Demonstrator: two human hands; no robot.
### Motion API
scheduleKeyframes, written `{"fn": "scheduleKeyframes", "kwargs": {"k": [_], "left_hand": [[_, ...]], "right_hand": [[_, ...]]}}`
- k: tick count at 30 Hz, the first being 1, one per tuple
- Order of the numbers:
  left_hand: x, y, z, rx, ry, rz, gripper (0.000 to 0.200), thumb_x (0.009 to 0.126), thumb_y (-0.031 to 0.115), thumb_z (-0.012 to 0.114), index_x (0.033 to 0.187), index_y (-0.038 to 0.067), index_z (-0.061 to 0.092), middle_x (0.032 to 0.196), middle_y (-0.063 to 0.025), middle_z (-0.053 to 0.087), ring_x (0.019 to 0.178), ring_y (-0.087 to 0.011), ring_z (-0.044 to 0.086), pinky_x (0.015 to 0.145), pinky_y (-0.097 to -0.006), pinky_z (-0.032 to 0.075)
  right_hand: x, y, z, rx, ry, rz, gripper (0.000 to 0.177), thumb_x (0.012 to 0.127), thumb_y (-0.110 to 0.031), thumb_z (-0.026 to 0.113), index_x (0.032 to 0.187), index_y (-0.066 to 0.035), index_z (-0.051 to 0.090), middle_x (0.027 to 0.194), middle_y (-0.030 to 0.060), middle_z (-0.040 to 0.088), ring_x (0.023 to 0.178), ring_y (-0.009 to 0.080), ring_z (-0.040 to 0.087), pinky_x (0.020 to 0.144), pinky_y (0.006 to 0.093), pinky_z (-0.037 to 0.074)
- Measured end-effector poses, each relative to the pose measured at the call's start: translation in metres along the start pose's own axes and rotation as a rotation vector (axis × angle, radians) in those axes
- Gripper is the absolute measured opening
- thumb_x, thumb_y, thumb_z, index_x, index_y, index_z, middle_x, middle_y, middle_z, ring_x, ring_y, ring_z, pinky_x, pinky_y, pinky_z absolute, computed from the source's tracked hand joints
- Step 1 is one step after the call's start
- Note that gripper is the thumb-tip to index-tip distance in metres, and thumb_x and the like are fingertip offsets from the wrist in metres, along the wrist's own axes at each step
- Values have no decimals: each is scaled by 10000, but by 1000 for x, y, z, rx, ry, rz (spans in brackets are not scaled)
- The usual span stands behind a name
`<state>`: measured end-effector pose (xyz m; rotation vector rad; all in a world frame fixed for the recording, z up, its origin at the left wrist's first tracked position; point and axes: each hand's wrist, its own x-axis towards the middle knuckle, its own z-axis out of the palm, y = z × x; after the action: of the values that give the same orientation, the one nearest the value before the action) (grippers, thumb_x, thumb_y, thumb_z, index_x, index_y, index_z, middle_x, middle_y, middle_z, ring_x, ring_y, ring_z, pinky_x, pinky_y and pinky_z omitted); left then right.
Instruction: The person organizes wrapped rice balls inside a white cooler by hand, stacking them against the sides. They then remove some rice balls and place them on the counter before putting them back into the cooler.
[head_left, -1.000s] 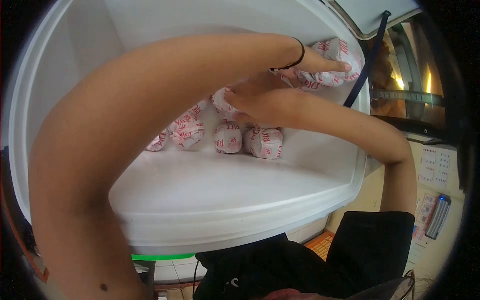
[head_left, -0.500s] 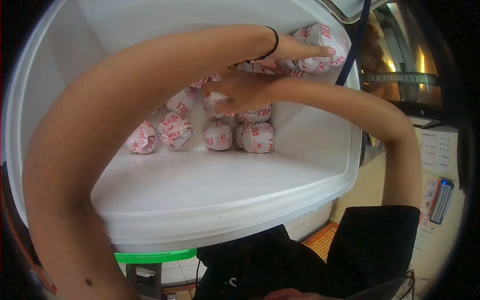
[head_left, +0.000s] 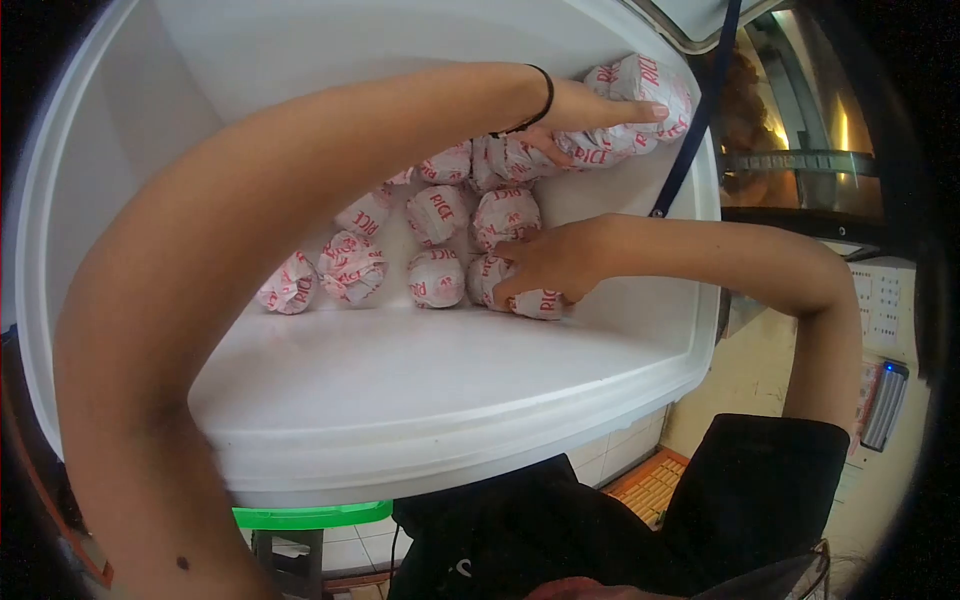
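Observation:
Several paper-wrapped balls printed "RICE" in red lie at the bottom of a white insulated box (head_left: 420,390). My left hand (head_left: 585,108), a black band on its wrist, reaches across to the far right corner. Its fingers are laid over and around a wrapped rice ball (head_left: 645,88) stacked there. My right hand (head_left: 545,262) comes in from the right and closes over the front-right rice ball (head_left: 540,303) of the group. Other rice balls (head_left: 437,277) sit in rows to the left of it, untouched.
A dark blue strap (head_left: 690,130) hangs over the box's right rim. A green stool (head_left: 310,515) shows under the box. Beyond the right rim stand a glass display case (head_left: 800,150) and a wall with stickers (head_left: 870,330).
My right hand has come down from the middle of the pile onto the front-right rice ball, uncovering the balls behind. My left hand has stayed on the corner stack.

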<state>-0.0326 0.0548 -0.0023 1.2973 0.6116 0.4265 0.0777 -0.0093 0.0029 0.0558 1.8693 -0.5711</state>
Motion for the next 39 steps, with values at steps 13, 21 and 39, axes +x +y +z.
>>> {"fn": "scheduleKeyframes", "kwargs": {"k": [13, 21, 39], "left_hand": [[25, -10, -3, 4, 27, -43, 1164, 648, 834, 500, 1470, 86, 151, 1509, -200, 140, 1372, -314, 251, 1065, -433, 311], [10, -7, -3, 60, 44, 90, 1212, 626, 866, 473, 1470, 62, 142, 1504, -208, 168, 1343, -345, 307, 1075, -435, 246], [8, -5, -1, 47, 51, 0, 1215, 632, 854, 482, 1472, 69, 90, 1512, -208, 103, 1338, -377, 293, 1105, -439, 244]], "right_hand": [[165, -28, -51, -1027, 815, -134, 502, 733, -190, 677, 1197, -221, 490, 1254, 99, 414, 1117, 321, 486, 869, 426, 474], [73, -14, -92, 14, 660, -317, 385, 713, -179, 620, 1089, -130, 553, 970, 88, 554, 878, 243, 590, 754, 365, 489], [73, 0, -43, 193, 150, 59, 451, 891, -257, 439, 1319, -152, 347, 1240, 167, 402, 1102, 350, 499, 869, 471, 412]]}}
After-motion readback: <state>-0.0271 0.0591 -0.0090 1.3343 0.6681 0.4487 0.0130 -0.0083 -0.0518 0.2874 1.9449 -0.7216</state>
